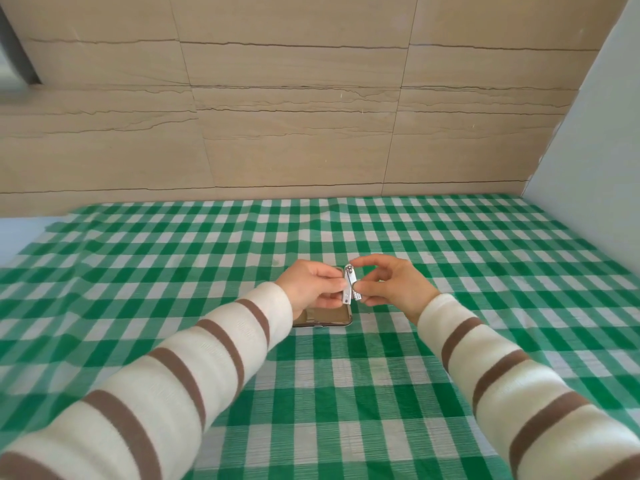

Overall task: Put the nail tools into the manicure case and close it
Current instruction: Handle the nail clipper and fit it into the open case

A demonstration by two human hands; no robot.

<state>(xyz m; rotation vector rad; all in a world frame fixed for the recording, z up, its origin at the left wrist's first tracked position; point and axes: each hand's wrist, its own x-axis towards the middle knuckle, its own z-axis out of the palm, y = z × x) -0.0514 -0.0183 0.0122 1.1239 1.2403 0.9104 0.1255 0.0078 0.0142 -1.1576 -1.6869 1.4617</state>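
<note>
Bench point(346, 393): covered w/ green-white checked cloth; far edge meets tan tiled wall point(277, 98), right edge meets pale side panel point(595, 161).
Open room: cloth bare on left, right and near side; only item resting on it sits approx. centre, well apart from all edges.
Manicure case point(329, 318): flat, brownish, metal-rimmed; lies on cloth at bench centre, directly under the hands. Mostly hidden by left hand and sleeve; only near-right corner and near edge visible. Open or closed: cannot tell. Contents: cannot tell.
Nail clipper point(350, 284): silver, held in air above case, not touching cloth; lever swung away from body, forming narrow V, pivot end up.
Left hand point(311, 284): fingers curled, thumb and fingers pinched on clipper's left side.
Right hand point(391, 282): index tip on clipper's top end, thumb on lower lever end; remaining fingers loosely curled.
Sleeves point(194, 368): cream w/ brown stripes, both forearms reach in from near corners.
</note>
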